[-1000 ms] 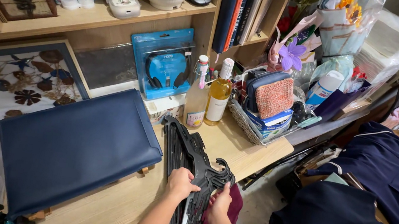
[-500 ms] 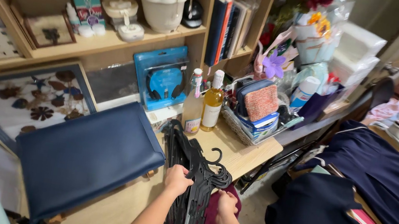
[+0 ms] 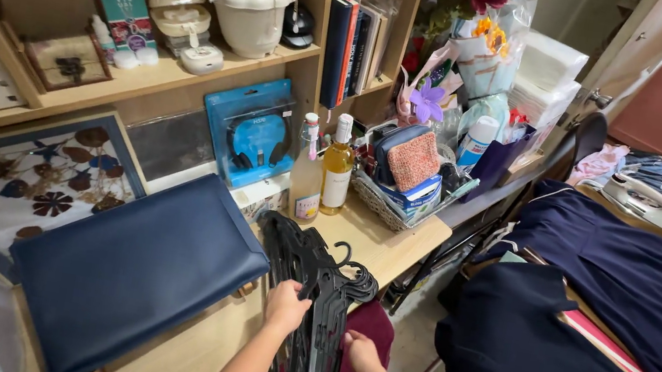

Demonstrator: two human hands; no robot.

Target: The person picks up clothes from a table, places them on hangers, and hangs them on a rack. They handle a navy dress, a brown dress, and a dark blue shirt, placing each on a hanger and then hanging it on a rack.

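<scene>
A stack of black plastic hangers lies along the front of a wooden desk, its hooks pointing right. My left hand rests on top of the stack with fingers curled over it. My right hand is at the stack's lower right edge, over a maroon cloth that hangs off the desk; whether it grips a hanger is hard to tell.
A dark blue sleeve case lies left of the hangers. Two bottles, a boxed headset and a wire basket stand behind. Shelves hold books and jars. Dark blue garments and an iron lie at right.
The camera has tilted up and back, showing more shelf and room. My right hand slid down from the hangers' hooks to the stack's lower edge; my left hand stays on top.
</scene>
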